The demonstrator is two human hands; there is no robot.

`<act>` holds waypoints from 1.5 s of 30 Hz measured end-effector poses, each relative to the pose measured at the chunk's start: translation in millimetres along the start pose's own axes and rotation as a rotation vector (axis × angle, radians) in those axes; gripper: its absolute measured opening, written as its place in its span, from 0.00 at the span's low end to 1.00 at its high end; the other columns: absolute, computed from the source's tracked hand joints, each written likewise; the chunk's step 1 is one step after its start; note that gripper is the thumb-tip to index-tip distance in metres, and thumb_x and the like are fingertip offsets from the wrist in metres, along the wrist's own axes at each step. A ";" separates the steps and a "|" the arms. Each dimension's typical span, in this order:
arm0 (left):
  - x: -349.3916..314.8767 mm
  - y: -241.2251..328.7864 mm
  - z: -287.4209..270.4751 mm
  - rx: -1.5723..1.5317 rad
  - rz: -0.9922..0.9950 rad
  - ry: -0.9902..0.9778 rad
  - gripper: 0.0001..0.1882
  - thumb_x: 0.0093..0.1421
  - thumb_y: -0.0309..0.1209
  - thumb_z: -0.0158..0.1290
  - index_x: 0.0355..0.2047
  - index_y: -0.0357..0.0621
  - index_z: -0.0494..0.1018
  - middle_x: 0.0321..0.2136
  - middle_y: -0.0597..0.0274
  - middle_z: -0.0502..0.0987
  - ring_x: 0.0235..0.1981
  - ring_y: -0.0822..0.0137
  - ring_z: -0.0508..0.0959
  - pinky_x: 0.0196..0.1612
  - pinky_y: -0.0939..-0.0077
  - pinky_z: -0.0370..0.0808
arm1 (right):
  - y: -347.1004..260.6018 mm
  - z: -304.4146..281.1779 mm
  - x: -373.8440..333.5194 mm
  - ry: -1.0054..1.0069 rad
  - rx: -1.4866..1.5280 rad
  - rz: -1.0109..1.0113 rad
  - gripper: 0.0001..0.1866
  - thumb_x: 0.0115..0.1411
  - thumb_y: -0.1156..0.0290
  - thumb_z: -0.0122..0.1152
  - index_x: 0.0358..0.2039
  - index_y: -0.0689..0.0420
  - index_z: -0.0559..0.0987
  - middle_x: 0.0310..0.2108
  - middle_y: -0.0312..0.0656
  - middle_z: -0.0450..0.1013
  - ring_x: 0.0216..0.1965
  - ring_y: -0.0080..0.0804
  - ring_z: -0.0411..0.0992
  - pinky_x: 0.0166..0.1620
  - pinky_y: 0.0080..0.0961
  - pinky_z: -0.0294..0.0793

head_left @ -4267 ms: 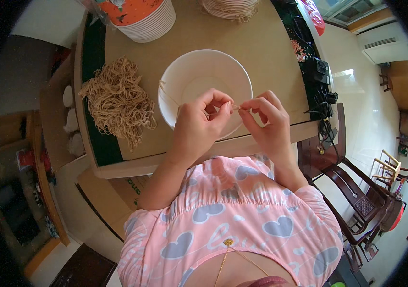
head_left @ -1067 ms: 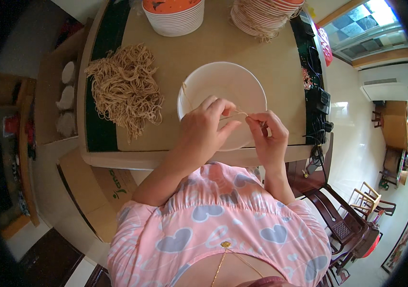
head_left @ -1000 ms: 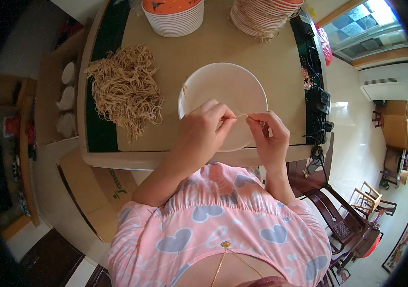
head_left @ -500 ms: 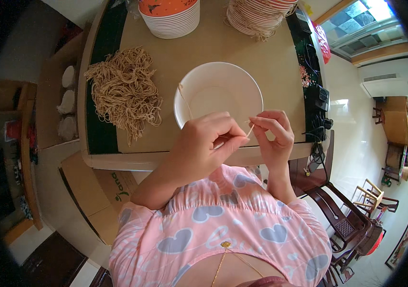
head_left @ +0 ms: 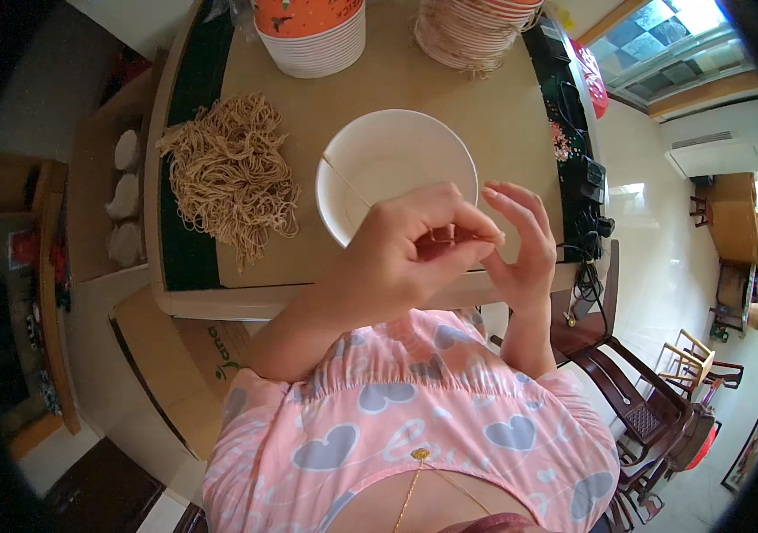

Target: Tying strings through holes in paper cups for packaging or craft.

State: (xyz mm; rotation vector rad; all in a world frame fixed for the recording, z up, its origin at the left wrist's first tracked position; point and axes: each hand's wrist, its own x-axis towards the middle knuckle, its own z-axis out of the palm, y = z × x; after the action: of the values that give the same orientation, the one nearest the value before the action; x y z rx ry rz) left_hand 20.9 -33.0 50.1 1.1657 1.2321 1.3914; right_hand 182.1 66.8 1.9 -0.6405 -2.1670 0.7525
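Just beyond my hands, a white paper bucket [head_left: 414, 147] stands on the table with its mouth toward me. A thin beige cord [head_left: 350, 184] runs from the left of its rim, across the opening, to my left hand [head_left: 428, 235]. The thumb and forefinger of that hand are pinched together on the cord, with part of it showing inside the curled fingers. Close to the right of those fingertips is my right hand [head_left: 526, 244], its forefinger and thumb apart. Nothing shows between them. On the left lies a tangled heap of beige cords [head_left: 232, 178].
At the back stand a stack of orange-and-white buckets [head_left: 312, 49] and another stack hung with cords [head_left: 463, 40]. Black adapters and cables [head_left: 585, 182] line the right table edge, beside small pink bits [head_left: 560, 142]. A cardboard box [head_left: 170, 355] is below the table at left.
My right fingers have come off the cord end and spread apart. My left hand has shifted right, its fingertips pinched. The bucket appears slightly farther left in view.
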 end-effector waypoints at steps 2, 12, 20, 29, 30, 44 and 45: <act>2.2 5.9 0.7 0.057 0.032 -0.019 0.04 0.56 0.20 0.56 0.32 0.40 0.76 0.27 0.68 0.72 0.27 0.79 0.72 0.28 0.85 0.67 | 0.2 0.7 9.2 -0.031 0.276 -0.079 0.17 0.48 0.85 0.60 0.41 0.62 0.78 0.36 0.47 0.75 0.38 0.37 0.74 0.42 0.27 0.74; 17.8 -49.3 -89.4 0.548 -0.132 0.358 0.04 0.59 0.26 0.54 0.32 0.38 0.74 0.26 0.65 0.75 0.22 0.78 0.70 0.25 0.81 0.67 | 34.4 14.3 21.5 0.146 0.142 0.314 0.03 0.59 0.78 0.57 0.34 0.62 0.76 0.23 0.34 0.67 0.21 0.17 0.65 0.24 0.13 0.64; 13.9 -131.7 -91.5 0.175 -0.219 0.297 0.09 0.62 0.31 0.52 0.30 0.38 0.73 0.23 0.68 0.75 0.24 0.76 0.74 0.25 0.80 0.71 | 99.6 24.7 17.7 -0.241 0.368 0.618 0.05 0.59 0.76 0.57 0.35 0.62 0.77 0.24 0.37 0.75 0.26 0.20 0.70 0.29 0.18 0.69; 5.9 -116.2 -73.7 0.205 -0.285 0.215 0.15 0.62 0.37 0.49 0.40 0.37 0.75 0.27 0.46 0.78 0.30 0.64 0.80 0.32 0.70 0.74 | 93.1 13.7 26.9 -0.279 0.519 0.501 0.08 0.55 0.76 0.58 0.36 0.62 0.81 0.26 0.40 0.79 0.27 0.22 0.72 0.32 0.22 0.73; 13.2 -91.6 -65.3 0.453 0.044 0.335 0.15 0.64 0.34 0.46 0.43 0.37 0.74 0.30 0.44 0.78 0.32 0.61 0.81 0.35 0.69 0.74 | 82.1 1.5 44.0 -0.280 0.224 0.352 0.08 0.56 0.76 0.57 0.36 0.62 0.81 0.25 0.40 0.78 0.24 0.24 0.72 0.29 0.22 0.72; 215.1 146.2 -66.5 0.675 0.616 0.449 0.26 0.61 0.19 0.39 0.60 0.43 0.61 0.54 0.41 0.68 0.54 0.46 0.69 0.56 0.63 0.68 | 37.0 -116.7 359.6 0.543 0.405 -0.193 0.16 0.62 0.73 0.49 0.48 0.64 0.76 0.34 0.37 0.76 0.33 0.23 0.73 0.36 0.17 0.72; 226.6 138.2 -72.6 0.680 0.620 0.455 0.26 0.61 0.19 0.39 0.60 0.43 0.61 0.54 0.41 0.68 0.54 0.46 0.69 0.56 0.63 0.68 | 54.7 -111.4 367.0 0.419 0.494 -0.252 0.15 0.61 0.74 0.48 0.46 0.64 0.77 0.35 0.36 0.75 0.34 0.23 0.73 0.36 0.18 0.72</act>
State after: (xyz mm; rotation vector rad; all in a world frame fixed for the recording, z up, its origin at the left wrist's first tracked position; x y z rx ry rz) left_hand -87.7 169.5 201.4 1.8787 1.8547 1.8196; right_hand 59.2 374.6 202.5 -0.2316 -1.5596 0.8819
